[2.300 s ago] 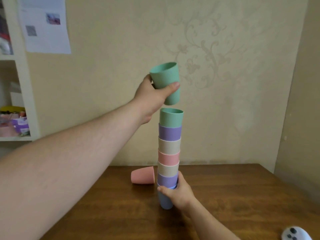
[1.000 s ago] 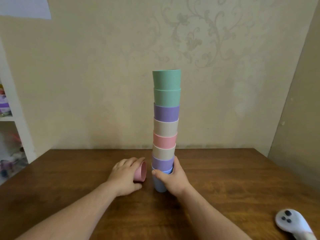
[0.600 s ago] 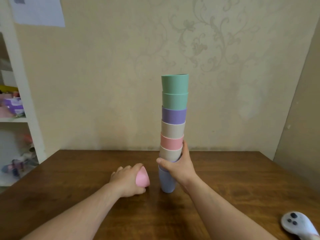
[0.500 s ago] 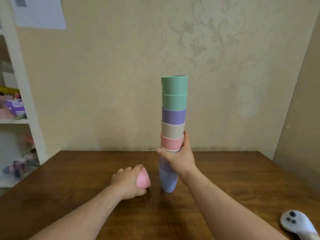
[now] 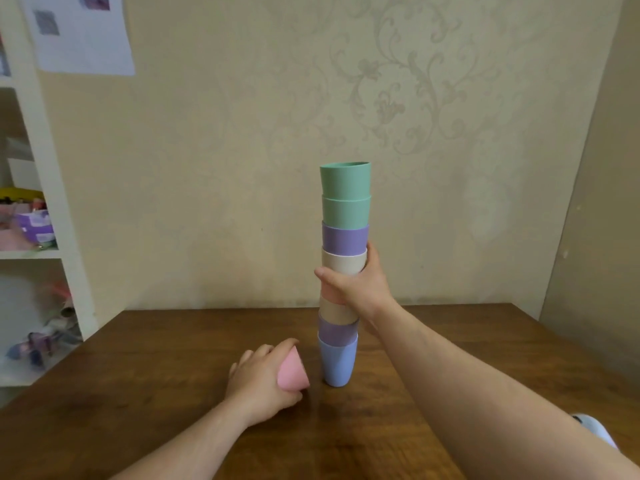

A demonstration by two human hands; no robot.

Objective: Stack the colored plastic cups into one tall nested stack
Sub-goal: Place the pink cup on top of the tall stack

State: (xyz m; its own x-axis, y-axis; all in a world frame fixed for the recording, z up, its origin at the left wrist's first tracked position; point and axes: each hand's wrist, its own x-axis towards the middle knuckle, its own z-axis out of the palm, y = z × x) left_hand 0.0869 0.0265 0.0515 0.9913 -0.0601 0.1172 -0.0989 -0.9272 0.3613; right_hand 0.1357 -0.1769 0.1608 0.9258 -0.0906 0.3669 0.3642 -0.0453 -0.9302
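stack [image 5: 344, 258] upright, mouths up — pink cup [image 5: 292, 374] tilted, base toward stack

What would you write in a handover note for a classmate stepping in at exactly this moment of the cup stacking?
Left hand: closed around the loose pink cup, low by the table, just left of the stack's base.
Right hand: gripping the stack mid-height, around its pink and beige cups.
Stack: eight cups nested upright on the table, blue cup at the bottom, green cup on top.
Done: all but one cup nested.
Left: lift the pink cup and seat it in the top green cup while steadying the stack.
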